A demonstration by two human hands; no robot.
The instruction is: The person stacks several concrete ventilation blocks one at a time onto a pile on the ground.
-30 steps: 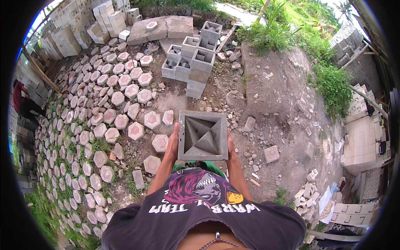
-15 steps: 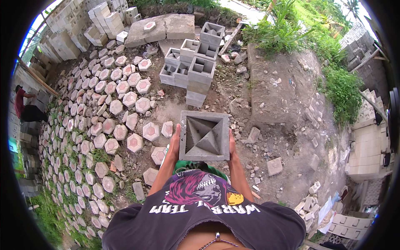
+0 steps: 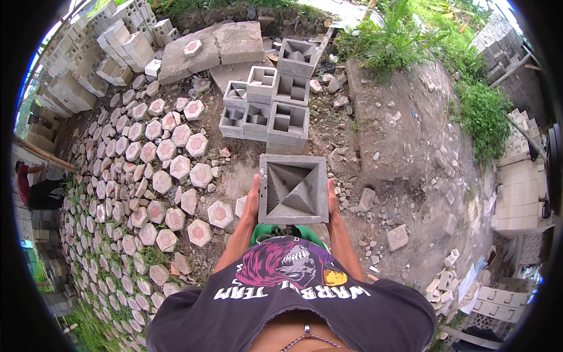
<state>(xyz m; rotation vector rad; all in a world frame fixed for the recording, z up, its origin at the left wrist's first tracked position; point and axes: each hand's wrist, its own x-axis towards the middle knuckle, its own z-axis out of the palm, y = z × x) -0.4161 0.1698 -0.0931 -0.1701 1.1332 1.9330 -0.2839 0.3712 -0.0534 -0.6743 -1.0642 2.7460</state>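
Between my two hands is a square grey concrete block [image 3: 293, 218] with a hollow, pyramid-patterned face turned up. My left hand [image 3: 253, 199] presses along its left side, thumb pointing away from me. On the opposite side my right hand [image 3: 333, 202] bears against the block in the same way. Most of the fingers are hidden beneath and behind it. Just beyond the held block stands a stepped stack of similar concrete blocks [image 3: 287, 141], their patterned hollows showing; the nearest column is the closest to what I hold.
Hexagonal pavers [image 3: 199, 233] with reddish centres cover the ground to the left. A cracked concrete slab [image 3: 240, 44] lies behind. Block piles [image 3: 126, 44] line the back left, near a person [image 3: 44, 188] at the far left. Rubble [image 3: 366, 199] and a raised earth slab [image 3: 387, 129] are at right.
My view has shifted, so the stack and pavers sit a little lower and nearer. The block stays between both hands, moved slightly right in the picture and closer to the stack.
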